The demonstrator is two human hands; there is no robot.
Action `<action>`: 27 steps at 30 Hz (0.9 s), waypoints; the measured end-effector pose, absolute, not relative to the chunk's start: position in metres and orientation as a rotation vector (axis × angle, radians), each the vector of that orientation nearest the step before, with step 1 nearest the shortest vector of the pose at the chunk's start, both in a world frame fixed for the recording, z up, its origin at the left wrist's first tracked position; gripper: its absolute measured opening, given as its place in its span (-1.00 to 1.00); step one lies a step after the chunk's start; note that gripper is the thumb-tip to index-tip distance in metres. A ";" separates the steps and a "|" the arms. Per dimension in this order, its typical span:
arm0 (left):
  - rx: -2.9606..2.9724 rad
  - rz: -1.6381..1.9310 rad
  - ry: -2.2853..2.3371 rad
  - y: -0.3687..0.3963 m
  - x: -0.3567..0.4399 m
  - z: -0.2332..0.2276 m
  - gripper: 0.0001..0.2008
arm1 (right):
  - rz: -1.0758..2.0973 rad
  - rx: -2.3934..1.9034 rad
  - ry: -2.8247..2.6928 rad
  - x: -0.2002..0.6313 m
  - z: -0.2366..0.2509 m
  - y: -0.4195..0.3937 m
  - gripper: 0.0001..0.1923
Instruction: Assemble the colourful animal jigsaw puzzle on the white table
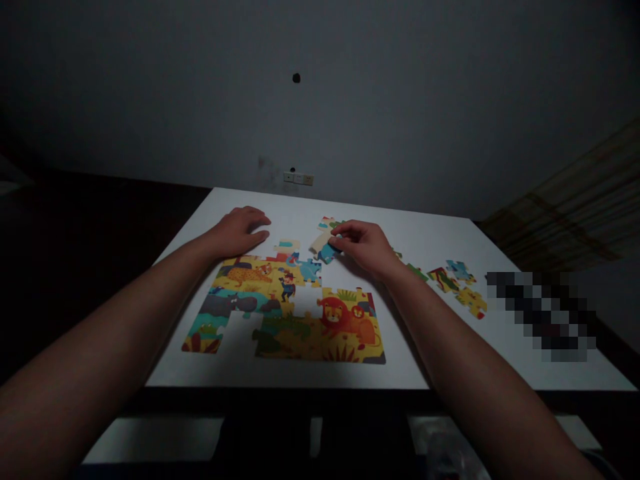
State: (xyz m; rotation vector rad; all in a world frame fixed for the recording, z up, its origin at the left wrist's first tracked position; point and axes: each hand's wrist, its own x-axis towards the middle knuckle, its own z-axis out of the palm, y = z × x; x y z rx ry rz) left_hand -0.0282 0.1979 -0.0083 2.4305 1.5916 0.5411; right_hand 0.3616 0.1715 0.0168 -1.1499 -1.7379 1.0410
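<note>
A partly joined jigsaw puzzle [295, 337] with a lion, a hippo and a leopard lies flat near the table's front edge, with gaps at its lower left and centre. My right hand [365, 247] pinches a puzzle piece [323, 243] in blue and cream, tilted above the table just beyond the puzzle's top edge. At the puzzle's upper left, my left hand [244, 230] rests with its fingers apart and holds nothing. Beside its fingertips is a cream and blue piece [289, 245] at the puzzle's top edge.
Loose puzzle pieces [444, 280] lie on the right of the white table [410, 360], and more [326, 223] lie behind my right hand. A blurred-out dark object [540, 313] sits at the right edge. The wall has a socket [299, 179]. A striped curtain [565, 207] hangs at right.
</note>
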 end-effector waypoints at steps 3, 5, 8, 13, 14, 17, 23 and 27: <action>2.426 0.548 1.583 0.197 -0.026 -0.008 -0.39 | 1.048 -1.178 -1.749 0.352 0.013 0.169 -0.59; 2.421 0.550 1.588 0.197 -0.025 -0.007 -0.41 | 1.030 -1.195 -1.817 0.346 0.011 0.167 -0.64; 2.421 0.538 1.596 0.196 -0.023 -0.007 -0.40 | 0.961 -1.200 -1.902 0.342 0.009 0.166 -0.73; 2.420 0.535 1.592 0.197 -0.023 -0.008 -0.41 | 0.815 -1.183 -1.992 0.340 0.005 0.165 -0.69; 2.412 0.537 1.595 0.197 -0.024 -0.008 -0.43 | 0.784 -1.190 -2.028 0.340 0.006 0.164 -0.64; 2.396 0.541 1.605 0.197 -0.024 -0.008 -0.44 | 0.688 -1.219 -2.145 0.340 0.009 0.160 -0.54; 2.408 0.537 1.601 0.194 -0.022 -0.006 -0.44 | 0.583 -1.240 -2.293 0.338 0.013 0.159 -0.61; 2.391 0.564 1.603 0.193 -0.021 -0.005 -0.49 | 0.482 -1.207 -2.356 0.339 0.010 0.162 -0.69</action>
